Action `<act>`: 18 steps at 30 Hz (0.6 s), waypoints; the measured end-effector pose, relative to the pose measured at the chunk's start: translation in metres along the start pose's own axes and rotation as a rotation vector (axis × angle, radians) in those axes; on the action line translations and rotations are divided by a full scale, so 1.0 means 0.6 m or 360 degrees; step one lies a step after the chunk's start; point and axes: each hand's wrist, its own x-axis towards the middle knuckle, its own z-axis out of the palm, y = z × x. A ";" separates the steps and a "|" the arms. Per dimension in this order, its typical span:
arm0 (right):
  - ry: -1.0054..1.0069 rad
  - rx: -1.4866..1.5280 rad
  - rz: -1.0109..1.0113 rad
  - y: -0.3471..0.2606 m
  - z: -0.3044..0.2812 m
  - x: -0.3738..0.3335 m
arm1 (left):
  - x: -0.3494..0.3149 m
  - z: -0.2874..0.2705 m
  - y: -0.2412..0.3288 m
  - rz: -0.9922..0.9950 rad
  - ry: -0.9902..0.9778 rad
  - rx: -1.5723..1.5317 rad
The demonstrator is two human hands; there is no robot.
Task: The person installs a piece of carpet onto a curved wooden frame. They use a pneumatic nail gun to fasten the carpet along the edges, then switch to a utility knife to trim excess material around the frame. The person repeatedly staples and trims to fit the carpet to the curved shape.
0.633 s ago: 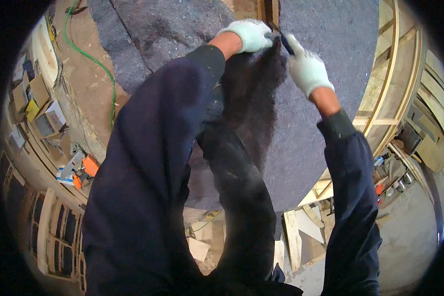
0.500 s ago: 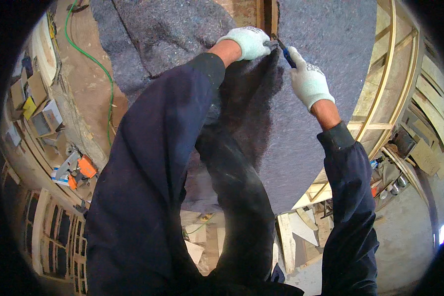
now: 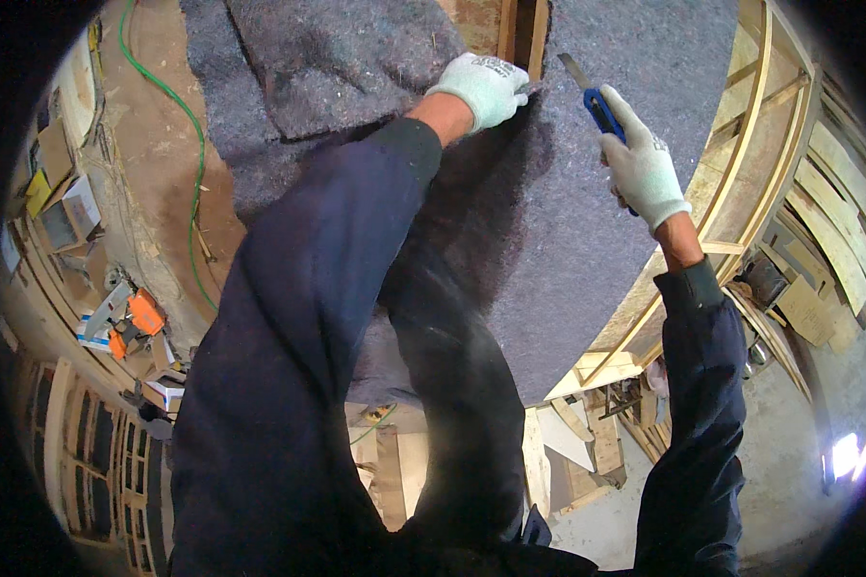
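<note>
Here the left hand (image 3: 481, 87) pinches grey felt (image 3: 568, 221); the right hand (image 3: 640, 168) grips a blue utility knife (image 3: 597, 101).

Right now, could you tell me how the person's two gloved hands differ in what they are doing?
The left hand grips the edge of the grey felt sheet beside the wooden stud; the right hand holds a blue utility knife, blade extended, apart from that edge. The left sits higher than the right. Both wear whitish work gloves.
</note>
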 end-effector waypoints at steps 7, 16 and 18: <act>-0.0056 -0.0049 -0.0226 0.002 0.022 0.014 | -0.002 0.007 0.003 0.0017 0.0040 0.0141; -0.0363 -0.0164 -0.0056 -0.030 -0.002 0.053 | 0.004 0.007 -0.008 0.0037 0.0042 0.0065; -0.0443 -0.0236 -0.0085 -0.040 0.004 0.074 | 0.007 0.007 -0.013 0.0029 0.0020 0.0043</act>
